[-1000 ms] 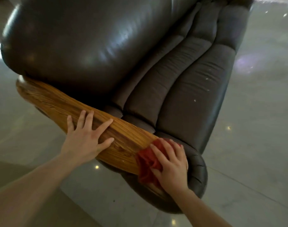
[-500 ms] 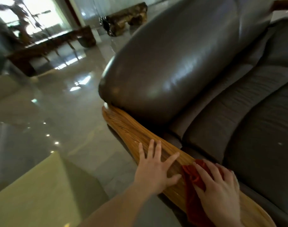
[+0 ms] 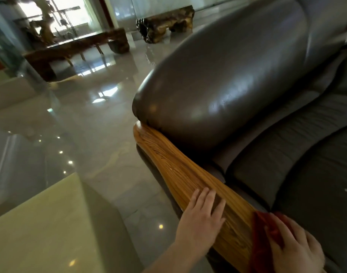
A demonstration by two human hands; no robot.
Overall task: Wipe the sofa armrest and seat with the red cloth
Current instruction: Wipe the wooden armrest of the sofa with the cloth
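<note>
right hand [image 3: 294, 247] presses the red cloth [image 3: 262, 233] flat, left hand [image 3: 200, 219] lies open on the wooden armrest [image 3: 180, 174]; push long strokes toward its far end

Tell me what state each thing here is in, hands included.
Armrest: glossy wood, both hands on it.
Red cloth: bunched, draped over the armrest.
Right hand: fingers spread, pressing the cloth.
Left hand: flat, holding nothing.
Seat: wrinkled, no hand touching it.

Two bare hands were in shot. The left hand [image 3: 201, 219] showed with a bare forearm [image 3: 168, 261] that ran off the bottom edge. The right hand [image 3: 294, 249] was visible only to the wrist, slightly blurred.
</note>
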